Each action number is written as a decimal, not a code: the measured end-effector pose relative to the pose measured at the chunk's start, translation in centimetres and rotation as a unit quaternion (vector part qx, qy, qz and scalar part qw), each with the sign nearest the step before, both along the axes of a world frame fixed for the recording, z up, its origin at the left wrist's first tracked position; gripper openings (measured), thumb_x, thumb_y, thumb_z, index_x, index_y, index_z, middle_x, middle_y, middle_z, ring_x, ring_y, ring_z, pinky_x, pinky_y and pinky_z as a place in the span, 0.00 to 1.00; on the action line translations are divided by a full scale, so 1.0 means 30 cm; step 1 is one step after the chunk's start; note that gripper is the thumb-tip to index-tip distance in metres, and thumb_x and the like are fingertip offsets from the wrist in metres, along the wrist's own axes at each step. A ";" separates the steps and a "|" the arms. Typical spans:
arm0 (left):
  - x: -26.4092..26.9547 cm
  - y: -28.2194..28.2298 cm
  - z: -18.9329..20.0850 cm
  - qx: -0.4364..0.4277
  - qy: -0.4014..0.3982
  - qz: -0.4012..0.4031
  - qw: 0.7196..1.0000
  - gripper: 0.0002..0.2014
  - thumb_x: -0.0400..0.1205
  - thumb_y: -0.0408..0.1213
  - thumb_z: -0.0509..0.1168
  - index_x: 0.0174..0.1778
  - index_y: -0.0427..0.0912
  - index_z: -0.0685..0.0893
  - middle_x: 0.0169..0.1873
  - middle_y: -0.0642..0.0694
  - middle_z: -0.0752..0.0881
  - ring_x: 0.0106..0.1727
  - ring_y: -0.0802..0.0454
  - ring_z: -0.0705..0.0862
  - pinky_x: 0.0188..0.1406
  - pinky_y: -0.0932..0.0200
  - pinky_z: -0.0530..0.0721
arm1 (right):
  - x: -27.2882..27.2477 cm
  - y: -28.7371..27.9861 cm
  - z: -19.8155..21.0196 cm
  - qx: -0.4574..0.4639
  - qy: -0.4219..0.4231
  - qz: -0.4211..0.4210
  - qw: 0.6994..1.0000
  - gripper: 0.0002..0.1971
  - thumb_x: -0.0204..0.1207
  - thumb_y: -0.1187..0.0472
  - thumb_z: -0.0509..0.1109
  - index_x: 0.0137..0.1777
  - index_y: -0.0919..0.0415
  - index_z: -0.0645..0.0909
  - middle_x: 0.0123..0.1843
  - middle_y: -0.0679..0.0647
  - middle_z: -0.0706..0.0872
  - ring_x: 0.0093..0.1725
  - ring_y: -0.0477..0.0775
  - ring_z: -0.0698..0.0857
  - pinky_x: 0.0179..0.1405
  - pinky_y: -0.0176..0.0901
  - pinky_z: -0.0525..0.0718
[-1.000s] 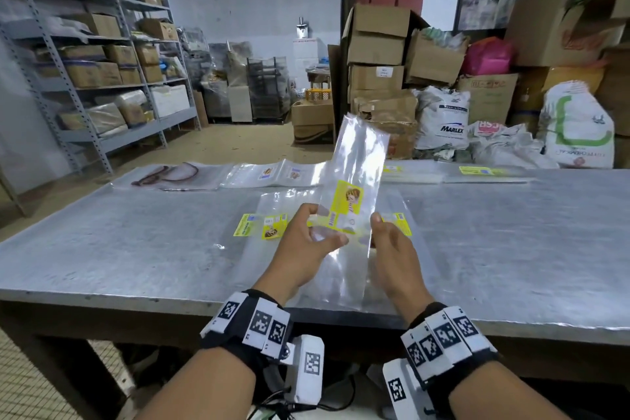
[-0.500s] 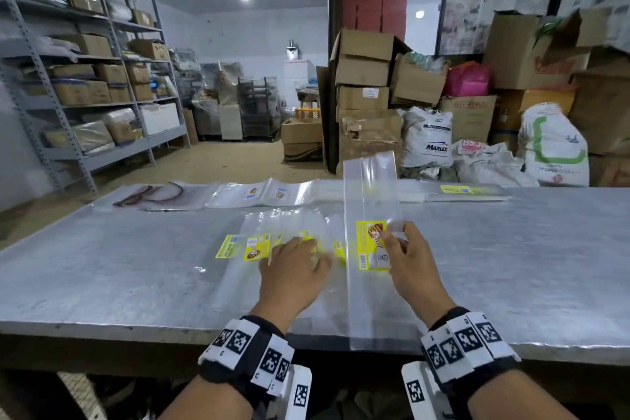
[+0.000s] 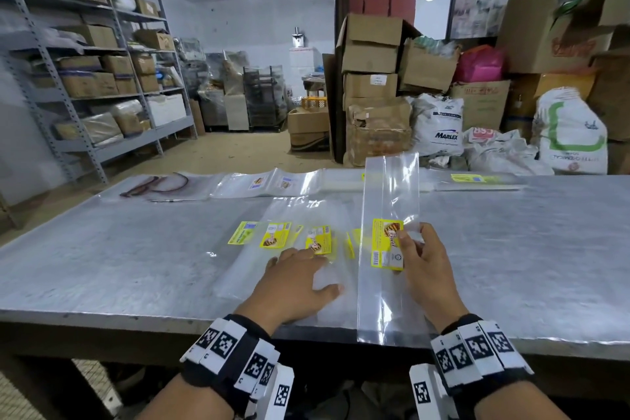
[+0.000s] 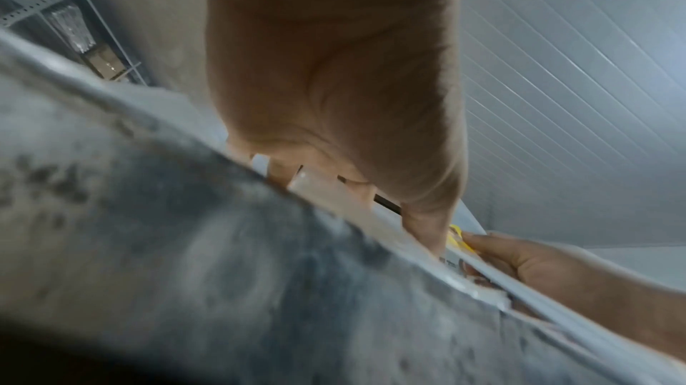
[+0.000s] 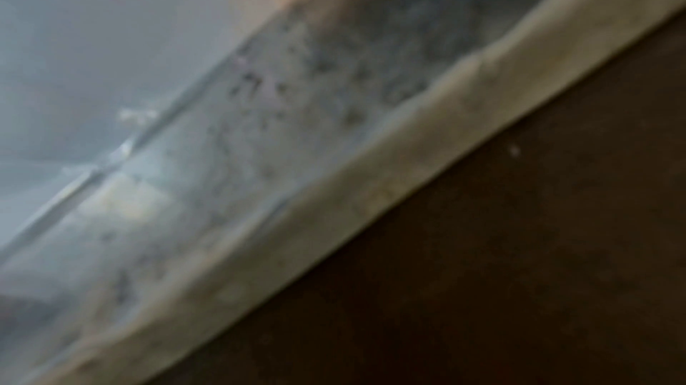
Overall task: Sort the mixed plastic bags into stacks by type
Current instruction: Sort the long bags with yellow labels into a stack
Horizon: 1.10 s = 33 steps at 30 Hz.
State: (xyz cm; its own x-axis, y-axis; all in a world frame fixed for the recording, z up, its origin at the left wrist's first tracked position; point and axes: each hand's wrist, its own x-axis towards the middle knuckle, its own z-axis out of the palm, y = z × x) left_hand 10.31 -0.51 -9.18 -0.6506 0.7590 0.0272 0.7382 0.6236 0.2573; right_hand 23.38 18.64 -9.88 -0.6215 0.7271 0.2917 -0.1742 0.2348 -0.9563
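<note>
Item: long clear bag (image 3: 388, 201) with yellow label, pinched at the label by the curled fingers (image 3: 405, 242) of the right hand (image 3: 424, 269), lifted over the near edge of the tabletop (image 3: 102, 256), just right of the loose bag pile (image 3: 293, 235), on which the left hand (image 3: 295, 283) lies flat, fingers straight.

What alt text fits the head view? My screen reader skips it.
The right hand pinches a long clear plastic bag with a yellow label, while the left hand rests flat on loose bags on a metal table.
</note>
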 end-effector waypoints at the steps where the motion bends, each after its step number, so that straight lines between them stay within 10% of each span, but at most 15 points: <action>1: -0.004 -0.008 0.005 -0.001 -0.008 -0.007 1.000 0.36 0.80 0.71 0.61 0.83 0.60 0.71 0.85 0.58 0.67 0.86 0.52 0.58 0.86 0.45 0.59 | 0.002 0.000 -0.001 -0.001 0.002 0.001 1.000 0.05 0.89 0.58 0.65 0.51 0.50 0.79 0.42 0.64 0.90 0.32 0.49 0.85 0.27 0.40 0.84; 7: -0.115 -0.026 0.054 0.121 0.028 0.056 0.991 0.31 0.82 0.63 0.67 0.79 0.54 0.77 0.77 0.51 0.77 0.79 0.48 0.73 0.77 0.49 0.73 | 0.004 -0.007 -0.007 0.030 -0.011 0.011 0.999 0.03 0.89 0.57 0.66 0.53 0.50 0.79 0.35 0.54 0.89 0.31 0.48 0.84 0.26 0.37 0.82; 11: -0.181 -0.038 0.063 -0.027 -0.024 0.170 0.985 0.43 0.75 0.72 0.60 0.81 0.49 0.71 0.80 0.44 0.72 0.81 0.39 0.71 0.76 0.40 0.74 | 0.006 -0.016 -0.003 0.023 -0.014 0.021 0.999 0.03 0.89 0.55 0.66 0.55 0.52 0.80 0.40 0.56 0.92 0.36 0.49 0.89 0.27 0.36 0.82; 23: -0.206 -0.059 0.068 0.056 -0.085 0.135 0.986 0.53 0.64 0.79 0.62 0.84 0.54 0.71 0.80 0.51 0.75 0.79 0.48 0.75 0.76 0.45 0.76 | 0.002 -0.006 -0.013 0.025 -0.015 0.007 1.000 0.02 0.88 0.53 0.67 0.56 0.49 0.80 0.43 0.61 0.92 0.39 0.56 0.91 0.27 0.37 0.83; 27: -0.215 -0.052 0.070 0.105 -0.118 0.171 0.972 0.36 0.74 0.56 0.78 0.73 0.42 0.78 0.62 0.51 0.80 0.66 0.46 0.82 0.65 0.52 0.81 | 0.002 -0.005 -0.015 0.032 -0.017 0.006 0.999 0.02 0.88 0.53 0.67 0.56 0.48 0.80 0.43 0.63 0.91 0.42 0.64 0.91 0.32 0.48 0.86; 30: -0.224 -0.046 0.067 0.175 -0.112 0.167 0.964 0.16 0.75 0.43 0.80 0.51 0.42 0.82 0.44 0.50 0.78 0.45 0.47 0.78 0.38 0.59 0.74 | 0.006 -0.007 -0.009 0.032 -0.019 0.005 0.999 0.03 0.88 0.54 0.67 0.57 0.50 0.81 0.43 0.63 0.91 0.40 0.59 0.90 0.27 0.38 0.84; 33: -0.225 -0.049 0.059 0.211 -0.105 0.152 0.960 0.20 0.78 0.37 0.77 0.33 0.44 0.69 0.30 0.50 0.68 0.34 0.47 0.65 0.29 0.55 0.61 | 0.002 -0.004 -0.013 0.043 -0.020 0.001 0.999 0.02 0.88 0.53 0.67 0.55 0.48 0.81 0.41 0.58 0.92 0.42 0.61 0.90 0.32 0.47 0.86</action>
State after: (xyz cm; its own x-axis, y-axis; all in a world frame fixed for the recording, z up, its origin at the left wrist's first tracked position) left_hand 3.55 -1.98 -7.41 -0.8644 0.4845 0.1344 0.4438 0.6096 0.6568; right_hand 23.45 18.53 -10.27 -0.6347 0.6993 0.3289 -0.1370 0.3170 -0.9385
